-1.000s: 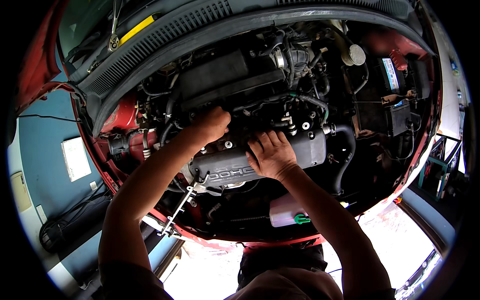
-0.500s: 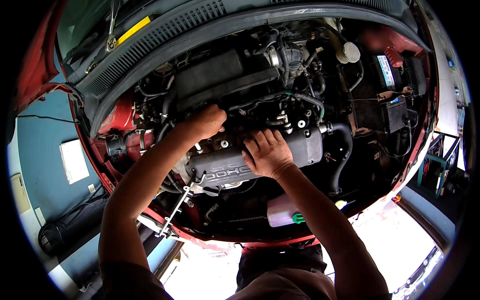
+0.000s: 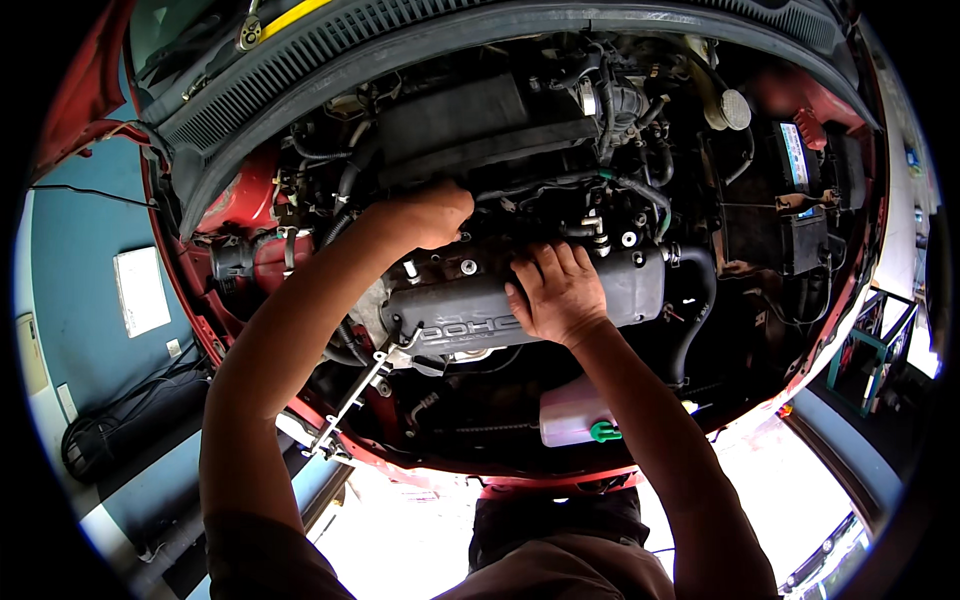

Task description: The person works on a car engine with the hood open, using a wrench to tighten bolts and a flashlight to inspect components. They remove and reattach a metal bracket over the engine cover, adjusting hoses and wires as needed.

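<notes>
Under the raised hood is an engine with a dark grey valve cover (image 3: 620, 288) that has raised lettering. My left hand (image 3: 437, 215) is curled closed just behind the cover's left half, reaching down beside the black intake part (image 3: 450, 120). Its fingertips are mostly out of sight, and what they grip cannot be made out. On top of the cover, right of its middle, rests my right hand (image 3: 562, 295), fingers spread and thumb out, holding nothing. A round bolt head (image 3: 468, 267) shows between the two hands.
A ratchet (image 3: 250, 35) and a yellow bar (image 3: 295, 17) lie by the windshield cowl. The battery (image 3: 808, 240) sits at the right. A metal bracket (image 3: 350, 405) slants at the front left. A pinkish reservoir with a green cap (image 3: 570, 418) is near the front edge.
The whole engine bay sits a little farther right in the picture. My left hand stays curled at the same spot behind the cover; the right hand remains on it, thumb slightly more spread.
</notes>
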A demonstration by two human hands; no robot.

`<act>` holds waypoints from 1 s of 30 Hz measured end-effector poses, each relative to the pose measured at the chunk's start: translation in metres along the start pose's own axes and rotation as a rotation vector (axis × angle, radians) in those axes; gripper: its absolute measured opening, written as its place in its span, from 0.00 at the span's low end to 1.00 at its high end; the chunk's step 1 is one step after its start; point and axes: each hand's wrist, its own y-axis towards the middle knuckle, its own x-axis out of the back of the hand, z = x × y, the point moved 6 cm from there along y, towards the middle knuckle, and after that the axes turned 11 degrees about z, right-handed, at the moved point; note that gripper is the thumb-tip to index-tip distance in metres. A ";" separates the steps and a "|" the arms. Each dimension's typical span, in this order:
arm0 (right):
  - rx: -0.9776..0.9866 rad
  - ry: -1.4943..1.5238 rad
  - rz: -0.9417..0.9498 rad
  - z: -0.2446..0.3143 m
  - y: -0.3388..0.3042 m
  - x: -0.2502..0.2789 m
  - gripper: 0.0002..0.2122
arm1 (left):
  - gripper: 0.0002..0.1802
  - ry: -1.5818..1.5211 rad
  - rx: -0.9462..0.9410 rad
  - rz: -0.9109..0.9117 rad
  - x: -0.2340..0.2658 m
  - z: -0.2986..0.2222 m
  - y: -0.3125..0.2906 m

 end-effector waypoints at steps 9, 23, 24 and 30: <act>-0.013 0.007 0.024 -0.003 -0.002 0.000 0.15 | 0.16 -0.001 0.083 -0.002 0.012 -0.025 -0.011; -0.001 0.049 -0.009 -0.003 -0.003 0.002 0.16 | 0.12 0.048 0.018 -0.120 -0.009 0.000 0.005; 0.001 0.050 -0.002 -0.003 -0.003 0.002 0.17 | 0.12 0.072 0.010 -0.114 -0.010 0.000 0.007; 0.008 0.039 -0.036 -0.002 0.000 0.010 0.15 | 0.08 0.102 -0.066 -0.189 -0.018 0.003 0.005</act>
